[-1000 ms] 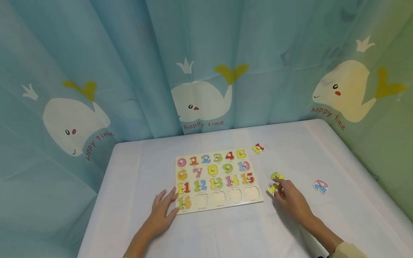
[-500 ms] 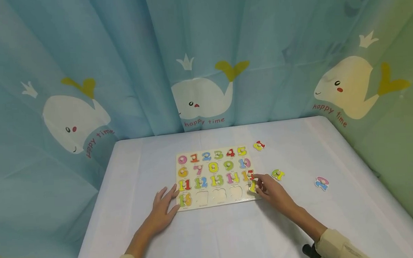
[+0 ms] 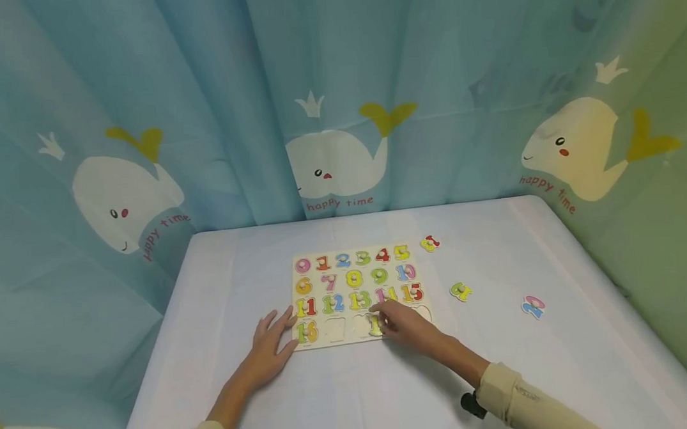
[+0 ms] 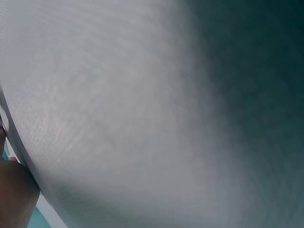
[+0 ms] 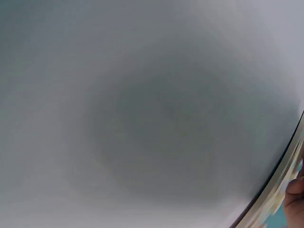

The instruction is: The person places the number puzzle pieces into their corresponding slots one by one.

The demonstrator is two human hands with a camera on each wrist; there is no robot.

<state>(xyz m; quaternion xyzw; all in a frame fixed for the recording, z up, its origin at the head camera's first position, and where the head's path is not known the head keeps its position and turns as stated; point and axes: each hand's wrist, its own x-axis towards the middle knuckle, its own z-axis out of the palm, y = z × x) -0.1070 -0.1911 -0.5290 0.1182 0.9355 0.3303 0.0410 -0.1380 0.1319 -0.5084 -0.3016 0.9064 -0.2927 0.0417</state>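
A wooden number puzzle board [image 3: 349, 344] lies on the table, its upper rows filled with coloured number pieces. My right hand [image 3: 404, 324] is over the bottom row and pinches a yellow number puzzle piece [image 3: 374, 326] whose visible digit is a 1; the rest of it is hidden by the fingers. On the board's left edge rests my left hand [image 3: 271, 345], fingers spread, beside the number 16 piece [image 3: 306, 332]. In the right wrist view, part of the right hand [image 5: 295, 199] shows at the lower right corner. The left wrist view shows mostly blurred tablecloth.
Right of the board lie a green and yellow piece [image 3: 461, 291] and a pink and blue piece [image 3: 534, 306]. A red and yellow piece [image 3: 429, 243] lies near the board's top right corner. A whale-print curtain [image 3: 220, 149] hangs behind the white table [image 3: 236, 264].
My right hand has picked up the yellow piece from the table on the right and carried it left over the board's bottom row. The left hand has stayed at the board's edge.
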